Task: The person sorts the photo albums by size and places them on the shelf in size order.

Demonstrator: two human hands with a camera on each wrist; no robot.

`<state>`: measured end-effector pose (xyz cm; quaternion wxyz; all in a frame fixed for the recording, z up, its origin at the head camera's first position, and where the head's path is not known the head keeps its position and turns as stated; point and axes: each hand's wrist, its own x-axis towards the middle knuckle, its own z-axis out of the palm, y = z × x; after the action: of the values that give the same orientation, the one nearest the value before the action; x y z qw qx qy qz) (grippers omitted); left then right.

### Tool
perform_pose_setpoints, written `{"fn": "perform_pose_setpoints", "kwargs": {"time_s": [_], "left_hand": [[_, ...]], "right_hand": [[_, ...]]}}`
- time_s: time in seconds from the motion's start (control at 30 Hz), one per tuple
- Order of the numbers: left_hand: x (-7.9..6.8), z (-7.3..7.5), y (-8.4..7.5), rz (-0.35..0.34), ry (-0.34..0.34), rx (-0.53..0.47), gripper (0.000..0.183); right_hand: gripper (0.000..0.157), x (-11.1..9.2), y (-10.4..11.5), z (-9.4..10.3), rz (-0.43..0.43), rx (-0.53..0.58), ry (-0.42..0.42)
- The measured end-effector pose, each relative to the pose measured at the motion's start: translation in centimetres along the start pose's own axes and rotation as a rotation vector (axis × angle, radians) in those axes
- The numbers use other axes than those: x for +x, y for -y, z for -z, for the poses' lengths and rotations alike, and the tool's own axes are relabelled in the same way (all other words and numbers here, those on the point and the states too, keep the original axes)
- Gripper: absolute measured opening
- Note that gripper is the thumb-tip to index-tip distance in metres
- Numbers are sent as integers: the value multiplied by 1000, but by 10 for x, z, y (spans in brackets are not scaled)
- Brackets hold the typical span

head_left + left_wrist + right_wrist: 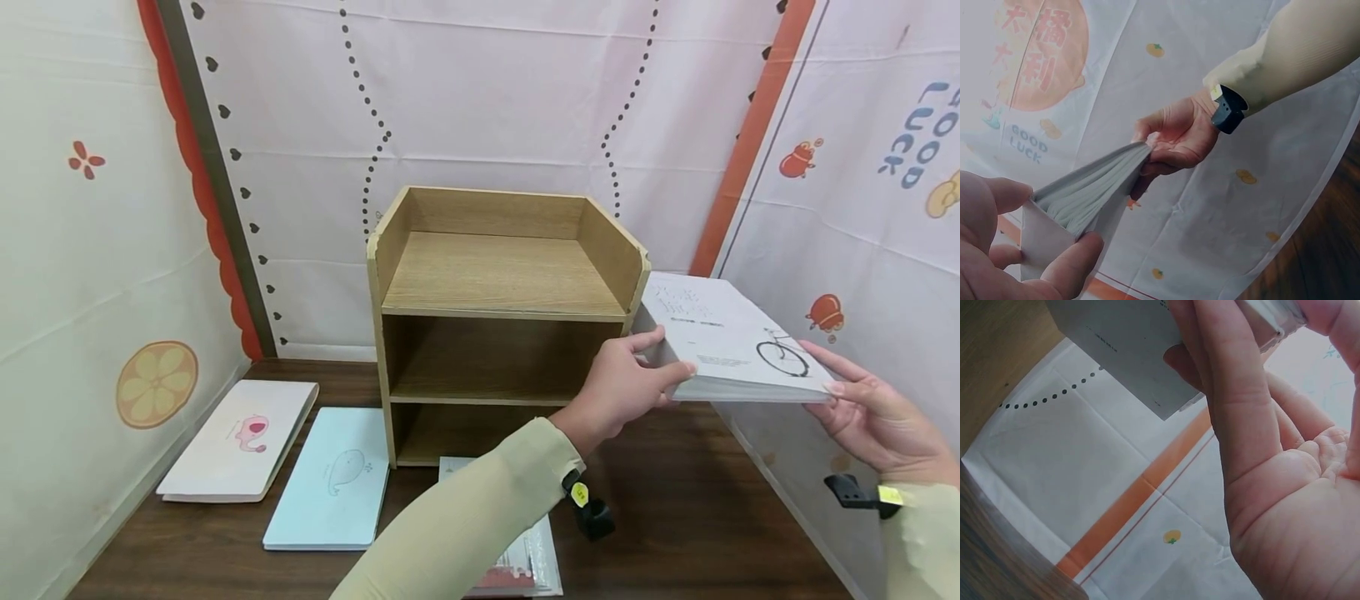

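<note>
Both hands hold a thick white book [723,329] with a bicycle drawing on its cover, raised above the table beside the shelf's right side. The left hand [622,379] grips its left end between thumb and fingers. At the opposite end, the right hand [881,412] pinches the near right corner, thumb on top and fingers beneath. In the left wrist view the page edges [1085,194] face the camera, slightly fanned. The right wrist view shows the book's grey-looking underside [1122,353] above the right hand's fingers.
A wooden shelf [506,400] with an open top and two compartments stands at the back. Left of it lie a white elephant notebook [213,437] and a light blue whale notebook [322,500]. Another booklet [546,550] is partly hidden under the left forearm. Printed cloth [495,100] surrounds the table.
</note>
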<state>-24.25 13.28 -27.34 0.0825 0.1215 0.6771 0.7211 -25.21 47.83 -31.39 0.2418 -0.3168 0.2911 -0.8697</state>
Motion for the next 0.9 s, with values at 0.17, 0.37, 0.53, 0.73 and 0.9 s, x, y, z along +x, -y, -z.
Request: {"fn": "perform_pose_setpoints", "kwargs": {"time_s": [0.17,0.37,0.53,0.73,0.9], "left_hand": [[0,0,-5,5,-7,23,62],[0,3,-8,-2,-13,57,63],[1,5,-11,-16,-4,48,63],[1,7,-14,-28,3,31,63],[1,7,-17,-43,13,2,63]], "right_hand": [[71,2,2,-3,3,-15,-7],[72,6,4,-4,9,-31,-11],[70,8,5,-5,18,-14,4],[70,12,6,-6,17,1,11],[72,16,7,-8,19,18,19]]}}
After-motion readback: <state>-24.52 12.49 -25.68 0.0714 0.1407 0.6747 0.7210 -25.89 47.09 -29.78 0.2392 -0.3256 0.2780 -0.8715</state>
